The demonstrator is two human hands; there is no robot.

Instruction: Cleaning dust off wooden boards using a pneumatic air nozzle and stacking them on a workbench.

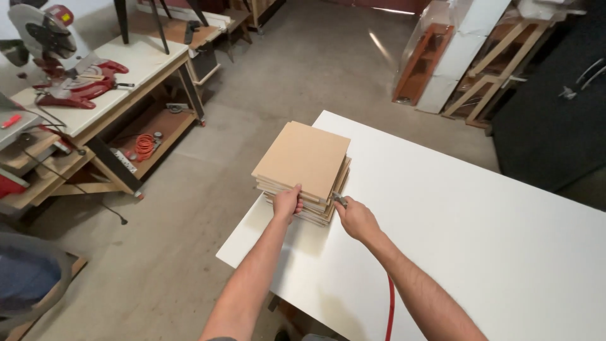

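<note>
A stack of square brown fibreboard panels (pixel 306 158) sits near the left edge of a white table (pixel 480 240). My left hand (pixel 287 202) grips the near edge of the stack, thumb on top of the upper panels. My right hand (pixel 355 218) is closed around a small metal tool (pixel 339 199) whose tip touches the stack's near right corner. A red hose (pixel 389 309) hangs below my right forearm, at the table's near edge.
A workbench (pixel 126 69) on the left carries a red mitre saw (pixel 63 57), with an orange cord (pixel 145 146) on its lower shelf. Wooden frames (pixel 486 69) lean at the back right beside a black cabinet (pixel 555 113). Concrete floor (pixel 303 69) lies between.
</note>
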